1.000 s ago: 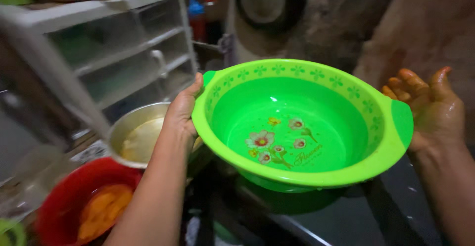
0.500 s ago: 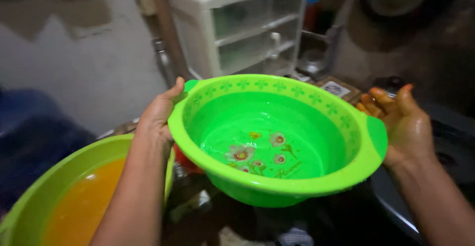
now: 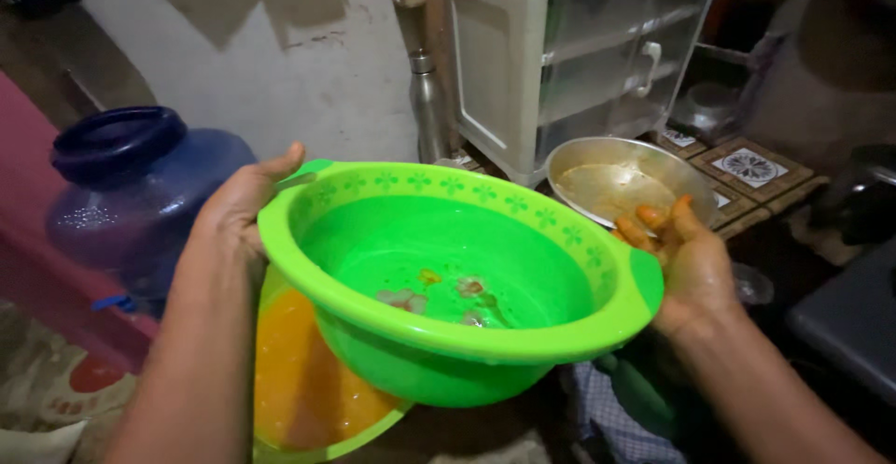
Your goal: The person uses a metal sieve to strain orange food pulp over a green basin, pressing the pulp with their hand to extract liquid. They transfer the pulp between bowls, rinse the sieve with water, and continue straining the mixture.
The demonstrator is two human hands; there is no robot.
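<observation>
Both hands hold a bright green bowl (image 3: 457,277) up in the air, tilted a little toward the camera. The left hand (image 3: 238,207) grips the rim at the handle tab on that side, thumb hooked over the edge. The right hand (image 3: 686,263) presses flat against the opposite handle, its fingers (image 3: 653,221) spread and smeared orange. Inside the bowl a flower pattern shows on the bottom. Directly under the bowl sits a second green basin (image 3: 299,389) filled with orange liquid. Behind the bowl, to the right, a metal pan (image 3: 625,184) with a brownish film rests near a white plastic drawer unit (image 3: 579,53). Left of the bowl stands a large blue water jug (image 3: 131,193) against the wall.
</observation>
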